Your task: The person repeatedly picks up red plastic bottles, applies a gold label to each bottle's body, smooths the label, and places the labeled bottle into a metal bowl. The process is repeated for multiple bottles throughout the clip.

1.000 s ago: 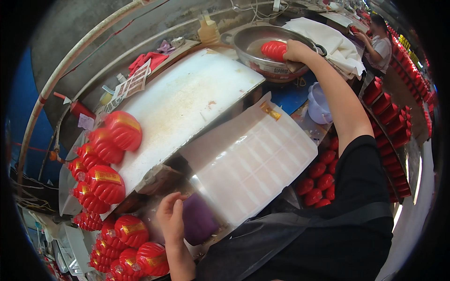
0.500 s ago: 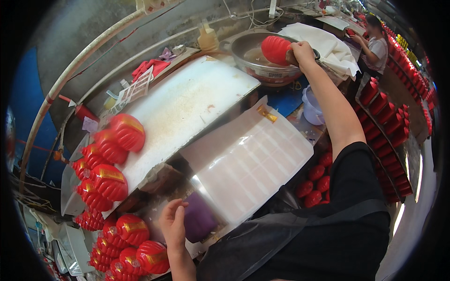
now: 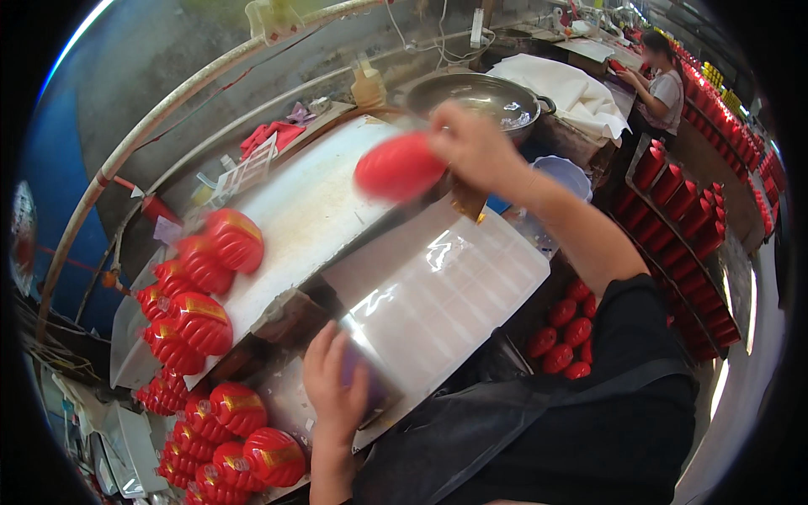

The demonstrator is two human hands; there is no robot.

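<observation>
My right hand (image 3: 484, 150), blurred by motion, grips one end of a red ribbed, bottle-like piece (image 3: 394, 167) and holds it over the white board (image 3: 316, 181). Its far end points left. My left hand (image 3: 332, 383) is empty, fingers raised and apart, in front of a purple pad or cloth (image 3: 379, 387) that it partly hides. Between my hands lies a pale, glossy sheet (image 3: 446, 290) marked with rows of strips. One gold label (image 3: 470, 210) sits at its far edge. On the left stand several red ribbed pieces (image 3: 233, 242) with gold labels.
A metal basin (image 3: 417, 99) of liquid stands at the back, with white cloth (image 3: 560, 88) to its right. A pale bucket (image 3: 564, 172) stands below my right forearm. More red pieces (image 3: 562, 313) lie beside my body. A person (image 3: 663, 88) works at the far right.
My right hand has brought the red piece from over the basin leftward and nearer, above the board. My left hand has risen slightly and shifted right, in front of the purple pad.
</observation>
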